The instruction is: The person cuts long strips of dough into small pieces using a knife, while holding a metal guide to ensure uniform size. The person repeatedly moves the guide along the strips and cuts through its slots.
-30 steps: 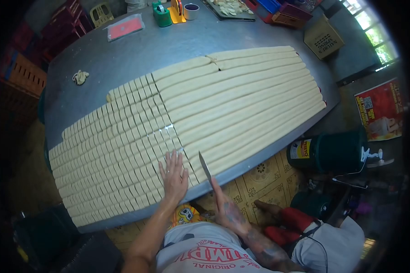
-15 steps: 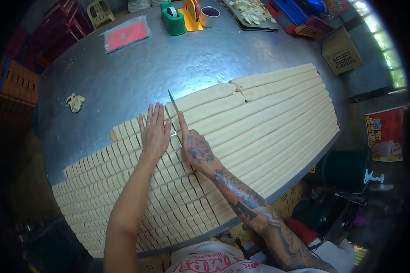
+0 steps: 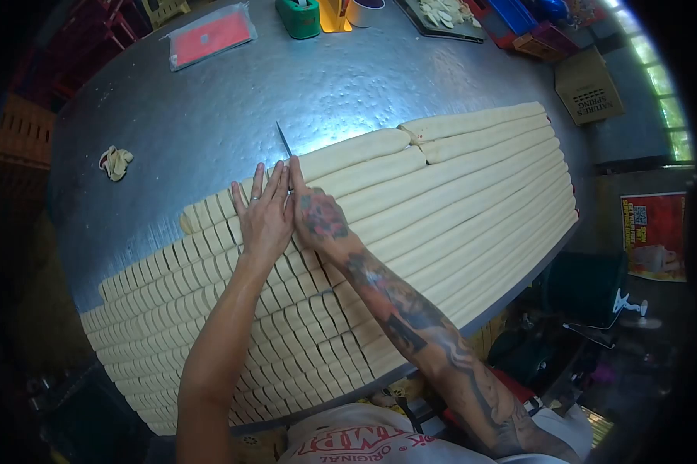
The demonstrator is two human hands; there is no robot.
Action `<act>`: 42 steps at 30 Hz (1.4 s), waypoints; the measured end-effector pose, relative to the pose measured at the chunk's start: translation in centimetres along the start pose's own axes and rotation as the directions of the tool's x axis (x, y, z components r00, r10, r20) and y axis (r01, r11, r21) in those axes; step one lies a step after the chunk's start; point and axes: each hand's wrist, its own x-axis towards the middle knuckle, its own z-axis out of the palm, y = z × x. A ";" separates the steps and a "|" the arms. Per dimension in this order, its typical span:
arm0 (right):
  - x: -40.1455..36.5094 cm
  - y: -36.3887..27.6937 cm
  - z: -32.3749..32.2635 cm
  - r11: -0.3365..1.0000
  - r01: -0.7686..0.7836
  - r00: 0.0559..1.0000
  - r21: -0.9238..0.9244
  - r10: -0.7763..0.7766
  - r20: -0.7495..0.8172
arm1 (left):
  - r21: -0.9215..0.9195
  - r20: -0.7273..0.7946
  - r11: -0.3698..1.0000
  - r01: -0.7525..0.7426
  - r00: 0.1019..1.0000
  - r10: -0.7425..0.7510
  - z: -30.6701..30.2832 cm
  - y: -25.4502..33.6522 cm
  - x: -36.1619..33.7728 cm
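Note:
Long rolls of pale dough (image 3: 456, 185) lie side by side across the metal table, uncut on the right. On the left they stand cut into many short pieces (image 3: 170, 309). My right hand (image 3: 317, 216) grips a knife (image 3: 284, 139), its index finger stretched along the blade and its handle hidden under the palm. The blade points away from me, past the far edge of the top roll. My left hand (image 3: 268, 216) lies flat on the dough just left of the knife, fingers slightly spread.
A scrap of dough (image 3: 116, 163) sits on the metal table (image 3: 155, 124) at left. Along the far side are a red packet (image 3: 213, 37), a green tape dispenser (image 3: 298, 18), a cup (image 3: 366, 11) and a dark tray (image 3: 441, 17). A cardboard box (image 3: 588, 87) stands at right.
The knife and my right hand have shifted up and slightly left, close against my left hand. My left hand has moved slightly up. The view has tilted a little.

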 end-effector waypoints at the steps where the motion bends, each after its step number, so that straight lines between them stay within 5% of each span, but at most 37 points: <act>1: 0.6 0.4 0.6 0.999 0.036 0.997 0.026 -0.034 -0.068 | 0.002 -0.001 1.000 0.000 1.000 0.000 0.1 0.0 0.0; 5: -1.0 0.9 0.8 0.995 0.088 0.991 0.040 -0.084 -0.105 | 0.016 -0.004 1.000 0.008 1.000 -0.008 0.2 0.1 -0.2; 7: -5.9 1.5 0.4 0.997 -0.036 0.994 0.062 0.029 0.107 | 0.009 -0.006 1.000 0.021 1.000 -0.021 0.1 0.3 -0.3; 14: -14.6 0.3 -1.0 0.985 -0.170 0.963 -0.031 0.172 0.207 | -0.115 -0.058 0.992 0.043 0.997 -0.050 -1.1 1.9 -2.8; 16: -14.7 1.8 0.7 0.995 -0.097 0.992 0.038 0.094 0.085 | -0.155 -0.076 0.987 0.045 0.995 -0.058 -1.8 4.4 -6.3; 18: -14.5 1.8 1.0 0.997 -0.076 0.996 0.012 0.075 0.042 | -0.081 0.181 0.997 -0.013 0.983 0.028 -1.4 6.6 -10.3; 20: -15.9 3.5 3.4 0.998 -0.067 0.998 -0.016 0.067 0.001 | -0.005 0.156 1.000 -0.024 0.987 0.025 -0.9 7.2 -11.2; 21: -16.2 6.2 5.9 0.985 0.171 0.964 -0.021 -0.171 -0.205 | 0.069 0.114 0.997 -0.029 0.993 0.021 -0.5 7.5 -11.1; 22: -17.0 8.6 8.3 0.916 0.393 0.833 -0.074 -0.389 -0.393 | 0.107 0.120 0.994 -0.017 0.993 0.004 -0.2 7.6 -11.1; 23: -18.8 6.7 6.2 0.918 0.390 0.835 -0.070 -0.385 -0.394 | 0.108 0.124 0.994 -0.020 0.992 0.006 -0.1 7.6 -11.4; 25: -23.7 3.8 2.0 1.000 0.001 1.000 0.010 -0.001 0.005 | 0.067 0.097 0.998 0.001 0.995 -0.008 0.1 7.5 -11.3; 28: -30.2 3.2 1.2 0.982 -0.099 0.985 -0.159 0.119 0.121 | 0.031 0.078 0.999 0.013 0.997 -0.015 0.2 7.3 -11.5; 31: -32.6 4.8 2.4 0.986 -0.032 0.992 -0.164 0.051 0.114 | -0.108 -0.009 0.992 0.065 0.998 -0.066 -1.1 9.6 -14.3; 33: -32.3 4.4 2.5 0.991 -0.026 0.999 -0.130 0.031 0.038 | -0.162 0.081 0.985 0.060 0.996 -0.047 -2.4 12.0 -18.1; 37: -34.2 5.3 4.0 0.998 -0.008 0.999 -0.065 0.006 -0.035 | -0.019 0.233 0.999 0.026 0.972 -0.021 -1.3 15.6 -23.9; 41: -38.5 6.3 4.7 0.999 0.009 0.999 -0.036 -0.011 -0.049 | 0.045 0.150 0.999 -0.004 0.989 -0.003 -0.1 15.7 -24.3; 42: -41.5 6.4 4.8 0.988 -0.004 1.000 -0.154 0.000 -0.026 | 0.049 0.148 0.999 -0.004 0.989 -0.003 -0.1 15.7 -24.3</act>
